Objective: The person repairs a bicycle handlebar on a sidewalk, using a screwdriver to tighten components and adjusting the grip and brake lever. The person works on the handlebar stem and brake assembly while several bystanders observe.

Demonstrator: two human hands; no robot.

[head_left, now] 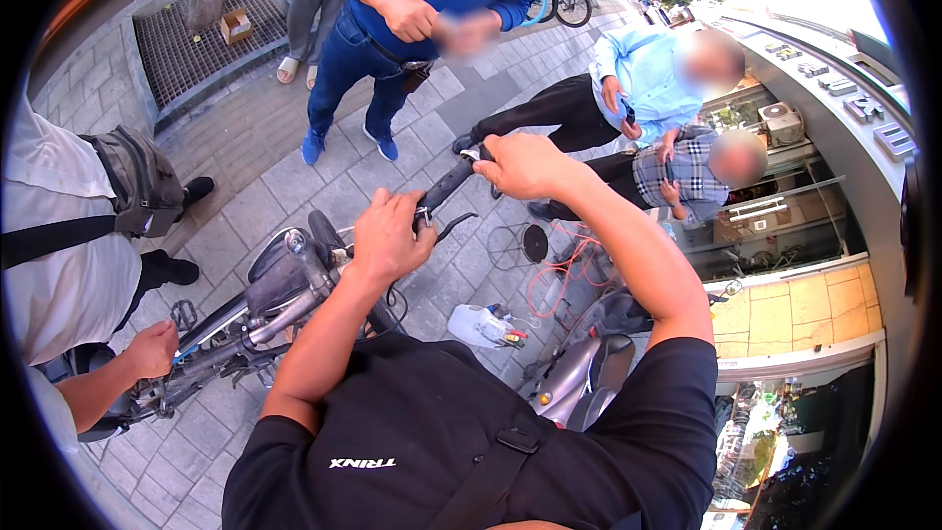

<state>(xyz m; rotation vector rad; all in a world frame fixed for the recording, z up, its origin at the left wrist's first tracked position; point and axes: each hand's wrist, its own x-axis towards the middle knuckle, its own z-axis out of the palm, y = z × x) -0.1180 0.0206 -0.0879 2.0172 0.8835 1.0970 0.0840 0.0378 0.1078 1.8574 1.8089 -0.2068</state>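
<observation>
Black grip (449, 183): on a handlebar end, held above the paving (265, 177).
Right hand (525, 167): closed over the grip's outer end (anything under the palm is hidden).
Left hand (391, 238): fingers curled round the bar beside the brake lever (457, 224).
Progress: grip already on the bar; hand work seemingly under way; full seating, and what is left, cannot be told.
Bicycle (283, 320): left of the arms; its join with the bar unclear.
White container (478, 325): on the paving, toward its shopfront edge.
</observation>
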